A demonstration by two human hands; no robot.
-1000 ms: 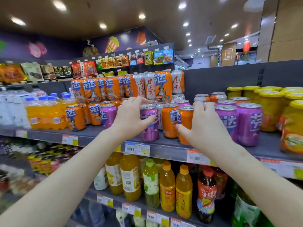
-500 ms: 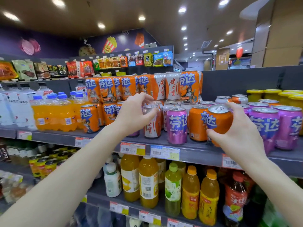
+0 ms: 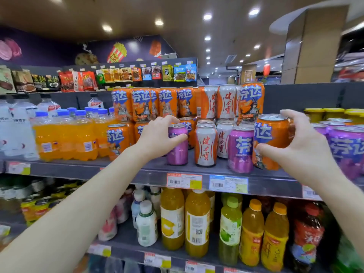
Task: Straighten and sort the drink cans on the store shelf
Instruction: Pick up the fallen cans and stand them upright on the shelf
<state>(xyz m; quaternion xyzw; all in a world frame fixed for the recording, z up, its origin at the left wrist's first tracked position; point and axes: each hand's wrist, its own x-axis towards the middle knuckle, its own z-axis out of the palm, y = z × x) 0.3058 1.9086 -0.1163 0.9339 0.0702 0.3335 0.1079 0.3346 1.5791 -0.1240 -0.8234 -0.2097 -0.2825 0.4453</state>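
Mixed drink cans stand on the grey shelf [image 3: 266,180] at chest height. My left hand [image 3: 155,136] grips a purple can [image 3: 178,152] near the shelf's front, fingers over its top and thumb across its side. My right hand [image 3: 301,146] holds an orange can [image 3: 272,134], tilted and lifted slightly off the shelf. Between them stand a white-and-orange can [image 3: 205,146] and another purple can [image 3: 241,150]. Orange cans [image 3: 141,104] are stacked two high behind, with white cans [image 3: 226,101] among them. More purple cans [image 3: 346,146] stand at the right.
Orange soda bottles [image 3: 65,138] and water bottles [image 3: 15,127] fill the shelf's left end. Yellow-lidded jars [image 3: 332,113] stand at the back right. Juice and tea bottles [image 3: 197,221] line the lower shelf. Snack packets [image 3: 118,75] hang above.
The view has shifted left. My left hand moved from a white can to the purple can further left. My right hand raised and tilted the orange can.
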